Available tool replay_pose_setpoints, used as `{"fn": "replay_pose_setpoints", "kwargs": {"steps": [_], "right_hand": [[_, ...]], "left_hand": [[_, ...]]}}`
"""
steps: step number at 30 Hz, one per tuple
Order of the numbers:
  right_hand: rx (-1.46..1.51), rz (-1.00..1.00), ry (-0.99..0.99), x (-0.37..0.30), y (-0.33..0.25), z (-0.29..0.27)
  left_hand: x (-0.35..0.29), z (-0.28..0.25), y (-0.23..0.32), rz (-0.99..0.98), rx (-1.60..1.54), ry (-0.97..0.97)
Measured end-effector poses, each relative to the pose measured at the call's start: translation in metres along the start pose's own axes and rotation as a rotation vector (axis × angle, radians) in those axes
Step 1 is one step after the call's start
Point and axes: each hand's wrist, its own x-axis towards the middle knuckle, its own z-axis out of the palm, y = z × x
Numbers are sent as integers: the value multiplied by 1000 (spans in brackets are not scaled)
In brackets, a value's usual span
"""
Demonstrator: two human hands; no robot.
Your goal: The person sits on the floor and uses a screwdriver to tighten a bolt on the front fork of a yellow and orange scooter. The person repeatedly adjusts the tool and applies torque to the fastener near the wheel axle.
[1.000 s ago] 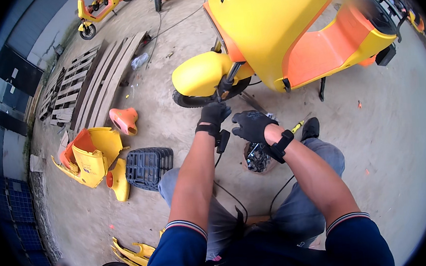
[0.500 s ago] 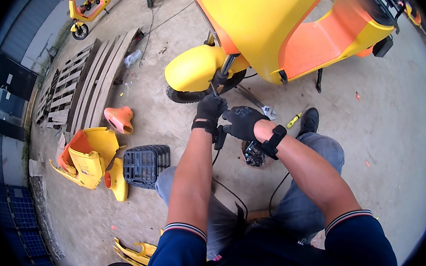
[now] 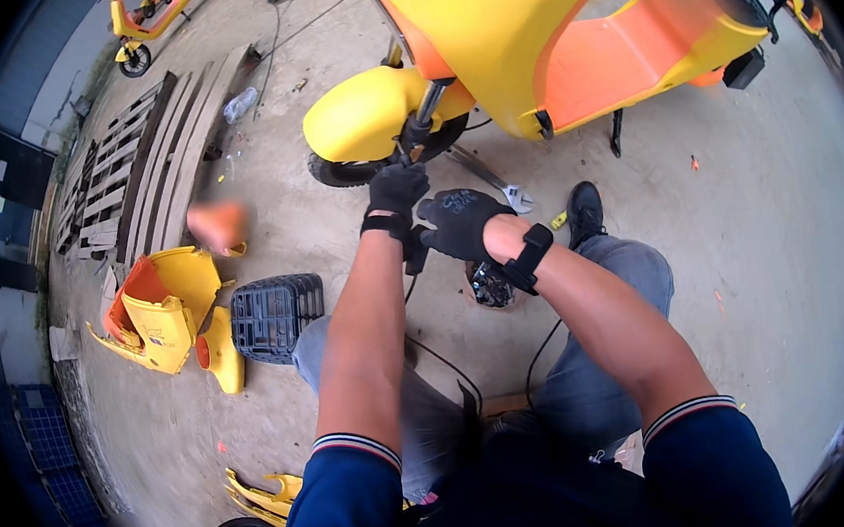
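Note:
A yellow and orange scooter (image 3: 493, 30) stands in front of me, its front wheel (image 3: 340, 171) under a yellow mudguard (image 3: 363, 117). My left hand (image 3: 398, 188), in a black glove, is closed at the lower end of the fork (image 3: 421, 130), by the wheel's hub. A thin metal piece sticks up from its fingers; its kind is not clear. My right hand (image 3: 460, 223), gloved too, is curled just beside the left wrist. What it holds, if anything, is hidden. An adjustable wrench (image 3: 516, 197) lies on the floor beyond the right hand.
A container of small metal parts (image 3: 490, 286) sits below my right wrist. Left of my leg are a black basket (image 3: 278, 319) and yellow body panels (image 3: 163, 314). Wooden pallets (image 3: 152, 166) lie farther left. A yellow tool handle (image 3: 559, 220) shows beside my shoe (image 3: 585, 211).
The whole view has shifted, so the scooter and floor items appear farther left and up. Both hands stay by the wheel's hub, with the fingers still closed.

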Motion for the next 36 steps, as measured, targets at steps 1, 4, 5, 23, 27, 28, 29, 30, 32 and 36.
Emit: {"fn": "replay_pose_setpoints", "kwargs": {"steps": [1,4,5,23,27,28,29,30,32,36], "right_hand": [[8,-19,-8,4,-11,0],[12,-49,123,3,-18,3],[8,-45,129,1,-15,2],[24,-52,83,2,-12,6],[31,-19,100,-3,-1,4],[36,45,99,-6,15,7],[39,7,119,-5,10,8],[40,-18,137,-4,8,8],[38,-11,100,-5,1,2],[43,-8,101,0,3,8]], "left_hand": [[-4,12,-33,-79,-167,-53],[-13,40,-84,-352,-813,-47],[-11,46,-82,-435,-988,-20],[-24,42,-104,-72,-294,-23],[-9,32,-63,-553,-1068,9],[9,15,-1,-1032,-1604,29],[6,2,1,-1039,-1582,61],[4,-7,1,-1046,-1569,81],[1,-11,-2,-1106,-1561,86],[2,-9,5,-1089,-1589,120]]}}
